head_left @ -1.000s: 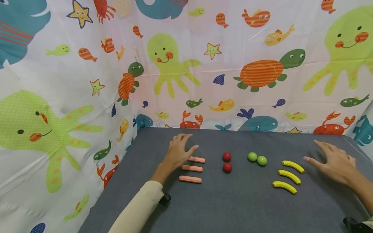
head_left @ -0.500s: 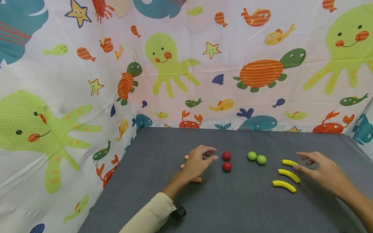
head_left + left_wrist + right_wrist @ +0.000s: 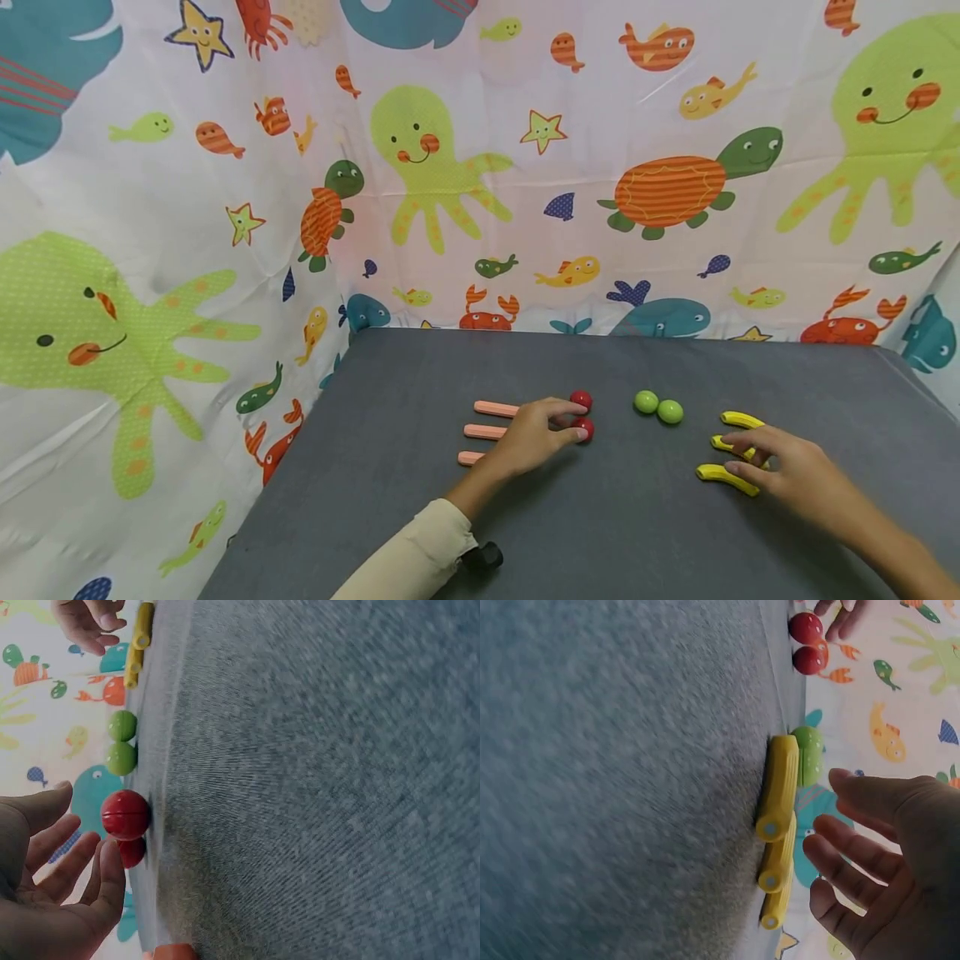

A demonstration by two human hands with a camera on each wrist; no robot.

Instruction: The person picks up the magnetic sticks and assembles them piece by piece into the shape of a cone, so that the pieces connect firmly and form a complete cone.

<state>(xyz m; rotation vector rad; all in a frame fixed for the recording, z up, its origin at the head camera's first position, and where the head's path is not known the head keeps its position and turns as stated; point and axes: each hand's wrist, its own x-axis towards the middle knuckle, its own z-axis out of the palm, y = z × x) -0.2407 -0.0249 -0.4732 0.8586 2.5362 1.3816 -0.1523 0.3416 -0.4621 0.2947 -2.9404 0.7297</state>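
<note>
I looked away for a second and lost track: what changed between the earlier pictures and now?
The left hand moved right, from the pink sticks to the red balls. The right hand moved left, to the yellow pieces. Neither visibly grips anything. Those and the green balls stayed where they were.

From where I stand, two glossy red balls sit one behind the other by the left hand; three curved yellow sticks lie staggered below the right hand.
</note>
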